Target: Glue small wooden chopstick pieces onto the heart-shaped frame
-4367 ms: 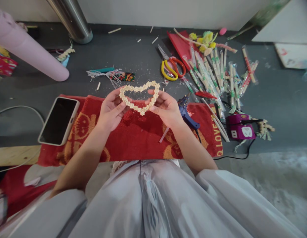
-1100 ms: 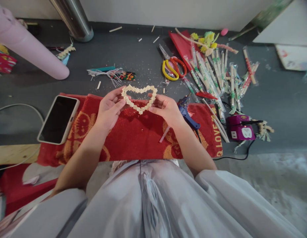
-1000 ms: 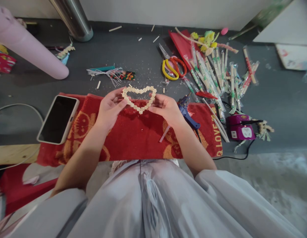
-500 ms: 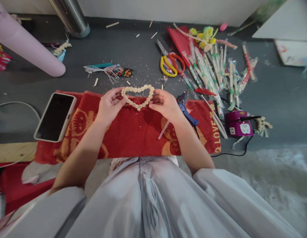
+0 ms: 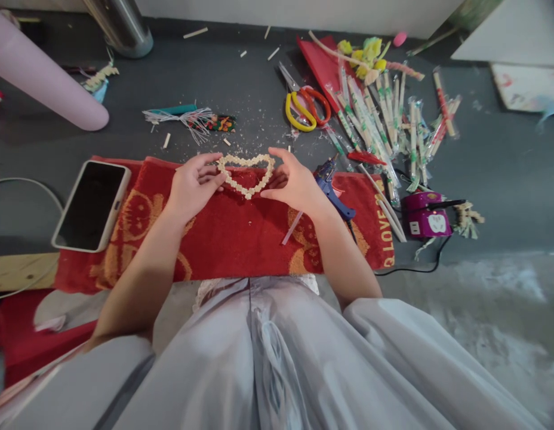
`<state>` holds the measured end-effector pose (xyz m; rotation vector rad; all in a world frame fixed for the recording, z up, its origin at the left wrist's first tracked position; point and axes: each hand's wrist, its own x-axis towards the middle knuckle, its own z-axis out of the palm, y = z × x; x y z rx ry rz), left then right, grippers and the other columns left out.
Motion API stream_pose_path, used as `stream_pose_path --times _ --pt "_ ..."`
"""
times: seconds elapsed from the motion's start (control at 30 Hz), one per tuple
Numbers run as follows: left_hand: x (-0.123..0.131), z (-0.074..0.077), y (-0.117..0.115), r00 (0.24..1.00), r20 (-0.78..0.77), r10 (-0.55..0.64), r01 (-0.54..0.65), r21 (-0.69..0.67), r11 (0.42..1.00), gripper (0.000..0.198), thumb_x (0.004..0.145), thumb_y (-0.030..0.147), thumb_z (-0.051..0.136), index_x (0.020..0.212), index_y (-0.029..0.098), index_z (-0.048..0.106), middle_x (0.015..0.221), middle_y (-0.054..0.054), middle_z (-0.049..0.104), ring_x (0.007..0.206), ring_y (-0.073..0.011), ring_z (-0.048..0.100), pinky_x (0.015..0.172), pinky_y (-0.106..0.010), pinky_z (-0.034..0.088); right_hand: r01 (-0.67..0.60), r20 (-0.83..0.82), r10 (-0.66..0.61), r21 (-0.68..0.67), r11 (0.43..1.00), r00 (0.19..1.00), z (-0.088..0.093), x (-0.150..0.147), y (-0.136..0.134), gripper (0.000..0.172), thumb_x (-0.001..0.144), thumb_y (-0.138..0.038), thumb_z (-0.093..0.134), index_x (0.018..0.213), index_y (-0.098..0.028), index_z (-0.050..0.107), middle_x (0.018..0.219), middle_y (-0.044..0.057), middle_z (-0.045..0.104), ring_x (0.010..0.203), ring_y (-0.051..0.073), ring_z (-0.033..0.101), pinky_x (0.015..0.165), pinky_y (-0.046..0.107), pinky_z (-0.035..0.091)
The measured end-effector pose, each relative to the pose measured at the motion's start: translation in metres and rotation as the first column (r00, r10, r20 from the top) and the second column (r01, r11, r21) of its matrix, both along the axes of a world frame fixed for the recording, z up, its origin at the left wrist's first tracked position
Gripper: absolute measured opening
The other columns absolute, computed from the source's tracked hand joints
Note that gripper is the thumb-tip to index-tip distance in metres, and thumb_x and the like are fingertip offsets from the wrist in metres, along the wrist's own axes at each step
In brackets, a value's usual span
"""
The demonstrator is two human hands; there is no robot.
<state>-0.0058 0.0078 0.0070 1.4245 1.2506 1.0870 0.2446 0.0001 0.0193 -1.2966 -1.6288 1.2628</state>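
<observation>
A heart-shaped frame [image 5: 248,193] of small cream-coloured pieces is held up over the near part of the table, above the far edge of a folded red towel [image 5: 241,245]. My left hand [image 5: 194,184] pinches its left side between thumb and fingers. At the right side, my right hand [image 5: 295,184] has its thumb and index finger spread apart around the frame's edge; whether the curled fingers behind touch it, I cannot tell. Just right of that hand a blue hot glue gun [image 5: 334,194] lies on the towel, a translucent glue stick [image 5: 292,229] showing nearby.
Scissors [image 5: 301,110] with yellow and orange handles lie beyond the towel. Wrapped sticks [image 5: 371,122] are heaped to their right. A purple power block [image 5: 425,216] sits at right, a phone [image 5: 93,206] at left. A pink cylinder [image 5: 48,71] and a metal one [image 5: 122,27] stand back left.
My right hand has loosened: its index finger has lifted and spread away from the thumb. The left hand keeps hold of the heart-shaped frame. The whole view has shifted slightly.
</observation>
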Motion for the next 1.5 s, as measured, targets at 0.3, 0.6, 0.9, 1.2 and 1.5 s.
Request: stream_pose_path --times 0.3,0.6,0.9,1.2,1.5 --pt "-0.007 0.007 -0.002 0.992 -0.122 -0.04 0.035 -0.041 0.999 0.039 0.075 0.033 0.082 0.11 0.02 0.07 0.089 -0.005 0.075 0.073 -0.0206 0.072 0.086 -0.05 0.062 -0.031 0.311 -0.021 0.161 0.986 0.95 0.006 -0.003 -0.008 0.066 0.064 -0.027 0.087 0.122 -0.024 0.057 0.093 0.003 0.069 0.092 0.027 0.067 0.092 0.045 0.052" --pt "-0.005 0.013 -0.004 0.983 -0.171 -0.063 0.057 -0.04 0.998 0.039 0.075 0.028 0.082 0.109 0.016 0.068 0.086 -0.001 0.073 0.071 -0.0095 0.066 0.07 -0.022 0.06 -0.059 0.346 -0.004 0.173 0.983 0.938 0.008 -0.004 -0.013 0.06 0.071 -0.028 0.083 0.123 -0.025 0.054 0.093 0.003 0.064 0.102 0.029 0.063 0.096 0.046 0.048" --pt "-0.002 0.015 -0.004 0.98 -0.196 -0.043 0.032 -0.062 0.998 0.036 0.077 0.019 0.078 0.111 0.013 0.068 0.085 -0.001 0.068 0.066 -0.0063 0.059 0.068 -0.023 0.057 -0.074 0.397 -0.001 0.175 0.982 0.918 0.019 -0.006 -0.015 0.055 0.075 -0.03 0.08 0.123 -0.025 0.053 0.102 0.003 0.064 0.099 0.026 0.062 0.094 0.043 0.049" --pt "0.001 0.01 -0.002 0.997 -0.073 0.019 -0.019 -0.011 1.0 0.043 0.065 0.022 0.087 0.104 0.016 0.072 0.083 -0.001 0.069 0.071 -0.0074 0.064 0.067 -0.016 0.055 -0.369 0.541 0.141 0.34 0.865 0.829 0.017 -0.012 -0.016 0.012 0.086 -0.018 0.064 0.097 -0.02 0.068 0.097 0.006 0.059 0.097 0.024 0.058 0.088 0.041 0.046" --pt "0.007 0.016 0.003 0.966 0.209 0.15 -0.112 -0.182 0.977 0.066 0.035 0.044 0.1 0.092 0.02 0.075 0.074 0.001 0.066 0.069 -0.0095 0.063 0.059 -0.019 0.057 -0.398 0.537 0.06 0.54 0.742 0.841 0.012 -0.01 -0.011 0.016 0.093 -0.019 0.055 0.091 -0.021 0.07 0.102 0.007 0.055 0.1 0.025 0.053 0.087 0.047 0.046"
